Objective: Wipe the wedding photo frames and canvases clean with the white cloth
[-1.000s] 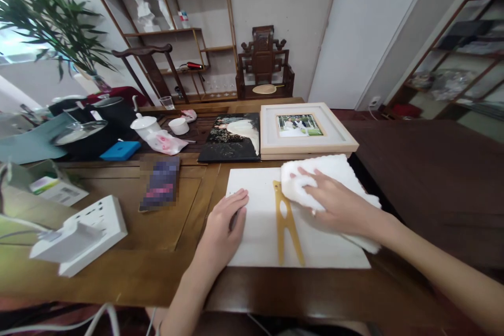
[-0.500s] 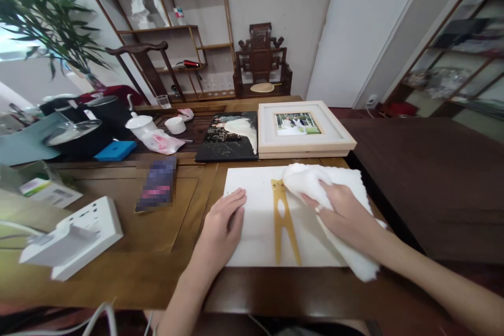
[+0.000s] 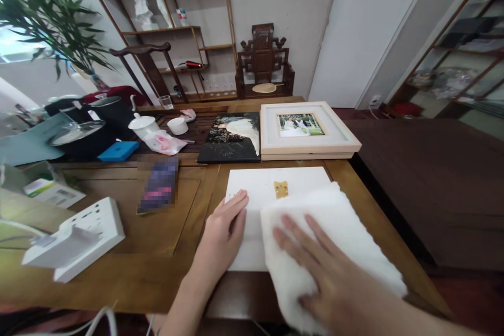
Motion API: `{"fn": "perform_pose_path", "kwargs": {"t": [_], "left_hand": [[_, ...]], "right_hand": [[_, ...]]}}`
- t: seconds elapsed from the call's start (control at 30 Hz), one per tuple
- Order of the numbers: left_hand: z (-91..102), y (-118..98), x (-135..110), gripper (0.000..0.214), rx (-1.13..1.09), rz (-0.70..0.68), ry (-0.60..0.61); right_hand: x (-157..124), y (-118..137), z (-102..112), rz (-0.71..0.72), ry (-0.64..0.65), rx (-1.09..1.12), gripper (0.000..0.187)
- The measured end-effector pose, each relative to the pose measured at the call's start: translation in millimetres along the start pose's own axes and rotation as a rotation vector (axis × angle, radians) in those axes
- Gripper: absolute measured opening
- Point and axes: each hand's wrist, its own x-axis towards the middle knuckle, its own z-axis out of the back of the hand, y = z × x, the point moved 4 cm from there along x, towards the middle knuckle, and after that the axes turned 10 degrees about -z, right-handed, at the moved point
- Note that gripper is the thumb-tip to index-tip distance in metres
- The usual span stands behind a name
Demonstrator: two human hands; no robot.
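A white board [image 3: 252,189] lies flat on the wooden table [image 3: 118,273] in front of me. My left hand [image 3: 222,233] rests flat on the board's left edge, fingers together and stretched out. A thick white cloth [image 3: 334,231] covers the board's right and near part. My right hand [image 3: 318,268] lies on the cloth, blurred by motion, with its fingers spread. Only the top of a yellow-brown clip-shaped piece [image 3: 281,189] pokes out from under the cloth's far edge.
A framed photo [image 3: 305,128] and a dark print [image 3: 232,139] lie beyond the board. To the left are a blurred card [image 3: 159,185], a white power strip [image 3: 74,239], a blue box [image 3: 118,150], pots, cups and a plant. Chairs and shelves stand behind.
My right hand has dragged the cloth from the board's far right corner toward me, covering most of the yellow-brown piece. My left hand has stayed in place.
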Motion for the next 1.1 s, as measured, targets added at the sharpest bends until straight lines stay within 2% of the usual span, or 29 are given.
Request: {"fn": "perform_pose_path", "kwargs": {"t": [0.07,0.2,0.3,0.4,0.53,0.6,0.7,0.8,0.9,1.0,1.1], "left_hand": [[-0.4,1,-1,0.034,0.002,0.007,-0.001],[-3.0,5,-2,0.04,0.0,0.042,0.02],[-4.6,7,-2,0.042,-0.01,0.065,0.042],[-4.7,7,-2,0.042,-0.008,0.061,0.056],[-4.1,8,-2,0.042,0.0,0.043,0.044],[-4.3,8,-2,0.042,0.001,0.028,0.035],[-5.0,9,-2,0.041,0.003,0.022,0.042],[-4.8,9,-2,0.041,-0.001,0.04,0.052],[-4.4,9,-2,0.041,-0.028,0.055,0.058],[-4.3,10,-2,0.04,-0.044,0.056,0.057],[-5.2,10,-2,0.041,-0.032,0.047,0.052]], "right_hand": [[-9,6,0,0.035,-0.012,-0.025,0.041],[-7,-4,5,0.037,-0.003,0.08,0.039],[13,-29,11,-0.146,-0.006,0.192,0.041],[42,-55,15,-0.35,-0.072,0.256,0.029],[74,-65,10,-0.408,-0.073,0.226,0.028],[77,-57,5,-0.363,-0.047,0.187,0.033],[64,-32,1,-0.216,0.048,0.096,0.037],[40,-2,3,-0.03,0.146,0.077,0.025],[18,17,8,0.127,0.18,0.135,0.019],[9,15,12,0.229,0.212,0.173,0.024],[19,-6,13,0.172,0.248,0.172,0.034]]}}
